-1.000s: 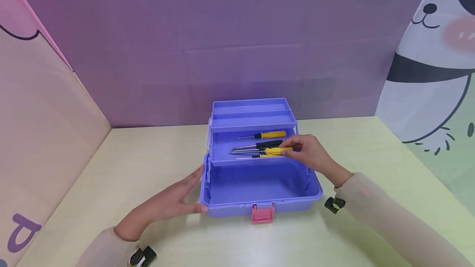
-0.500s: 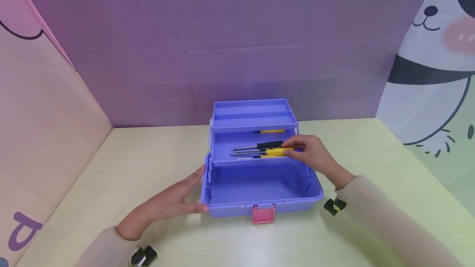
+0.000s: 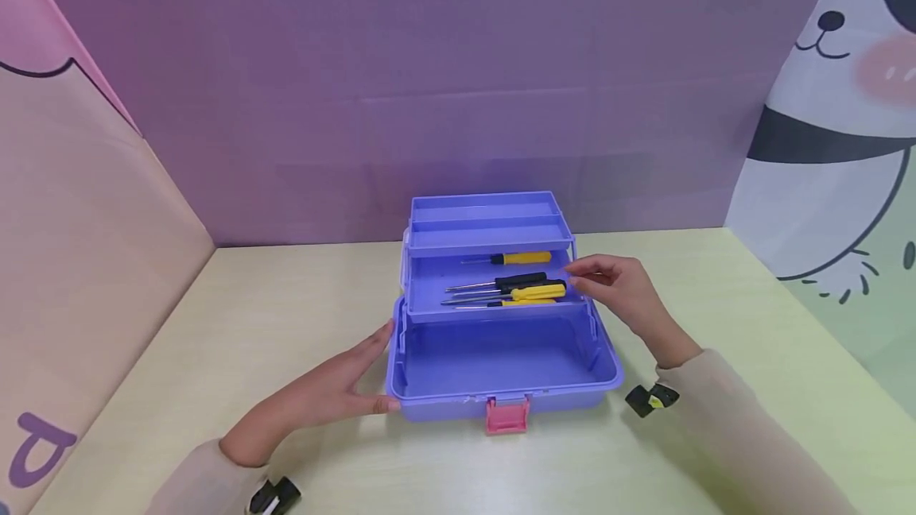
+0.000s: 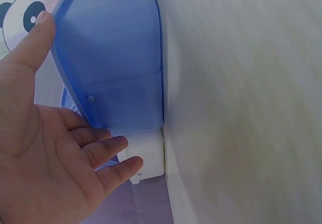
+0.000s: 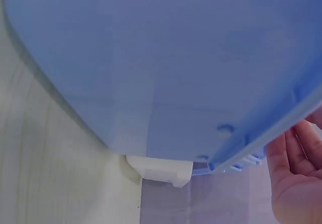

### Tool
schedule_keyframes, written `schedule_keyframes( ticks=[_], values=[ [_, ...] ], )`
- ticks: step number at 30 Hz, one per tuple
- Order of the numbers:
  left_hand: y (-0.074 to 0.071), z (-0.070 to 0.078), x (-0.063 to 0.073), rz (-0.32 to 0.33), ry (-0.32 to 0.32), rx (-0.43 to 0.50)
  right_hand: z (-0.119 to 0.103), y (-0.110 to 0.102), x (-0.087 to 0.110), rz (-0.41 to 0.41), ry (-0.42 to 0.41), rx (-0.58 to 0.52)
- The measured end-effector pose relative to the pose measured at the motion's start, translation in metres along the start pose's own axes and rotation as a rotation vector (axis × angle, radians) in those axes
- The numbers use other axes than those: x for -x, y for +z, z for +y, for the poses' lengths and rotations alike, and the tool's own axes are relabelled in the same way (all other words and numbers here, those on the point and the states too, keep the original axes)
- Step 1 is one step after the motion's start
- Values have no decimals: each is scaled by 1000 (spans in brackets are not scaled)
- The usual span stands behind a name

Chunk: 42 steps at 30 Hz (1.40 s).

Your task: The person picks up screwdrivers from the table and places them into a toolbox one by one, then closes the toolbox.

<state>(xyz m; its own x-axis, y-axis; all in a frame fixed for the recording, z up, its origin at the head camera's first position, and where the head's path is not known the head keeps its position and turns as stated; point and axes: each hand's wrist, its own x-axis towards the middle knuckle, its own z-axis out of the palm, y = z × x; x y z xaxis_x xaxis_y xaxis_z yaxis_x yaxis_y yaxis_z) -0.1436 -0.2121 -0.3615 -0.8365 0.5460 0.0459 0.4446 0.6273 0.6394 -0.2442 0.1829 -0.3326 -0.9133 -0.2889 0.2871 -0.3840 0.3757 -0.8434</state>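
Screwdrivers [image 3: 538,292] lie in the middle tray [image 3: 429,280] of an open purple toolbox [image 3: 501,405] on a desk [image 3: 322,292], the right hand [image 3: 621,292] just off their handles at 3 o'clock.

Seen from the head camera, with 12 o'clock away from the person, the tools' long axes run roughly from 9 to 3, shafts pointing toward 9, a shade below it for the front yellow-handled one, and handles toward 3. Another yellow-handled tool lies apart at the tray's 12 o'clock side; black handles show between. The right hand's thumb and fingertips stand slightly apart; the left hand [image 3: 325,392], fingers spread, rests against the toolbox's 9 o'clock wall. A pink latch [image 3: 507,417] hangs at 6 o'clock.
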Motion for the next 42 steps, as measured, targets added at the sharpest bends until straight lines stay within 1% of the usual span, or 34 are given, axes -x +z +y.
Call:
schedule_keyframes(
  ticks=[3,5,9,13,17,19,22,25,28,31,35,39,42],
  values=[
    [0,-1,0,7,27,-7,5,-4,2,48,-15,-42],
    [1,-1,0,8,39,-15,8,-7,3,73,-18,-49],
    [-3,-2,2,6,16,-27,16,-14,1,85,-18,-61],
    [-11,-5,2,23,-17,-52,27,-20,-2,65,-3,-78],
    [-19,-9,0,33,-52,-45,40,-27,-5,24,8,-77],
    [-23,-12,-3,39,-64,-29,45,-30,-5,-18,23,-73],
    [-29,-17,-10,47,-70,-8,51,-32,-5,-92,53,-68],
    [-34,-23,-17,57,-75,-2,53,-32,-4,-165,67,-86],
    [-38,-29,-25,61,-79,7,55,-32,-3,-200,69,-106],
    [-41,-34,-31,56,-92,41,58,-33,-4,-235,72,-120],
    [-43,-39,-42,47,-102,115,62,-36,-3,-296,87,-158],
    [-44,-45,-53,35,-72,195,63,-40,-2,-369,111,-175],
    [-45,-49,-59,6,-42,234,64,-42,-2,-410,116,-166]
  ],
)
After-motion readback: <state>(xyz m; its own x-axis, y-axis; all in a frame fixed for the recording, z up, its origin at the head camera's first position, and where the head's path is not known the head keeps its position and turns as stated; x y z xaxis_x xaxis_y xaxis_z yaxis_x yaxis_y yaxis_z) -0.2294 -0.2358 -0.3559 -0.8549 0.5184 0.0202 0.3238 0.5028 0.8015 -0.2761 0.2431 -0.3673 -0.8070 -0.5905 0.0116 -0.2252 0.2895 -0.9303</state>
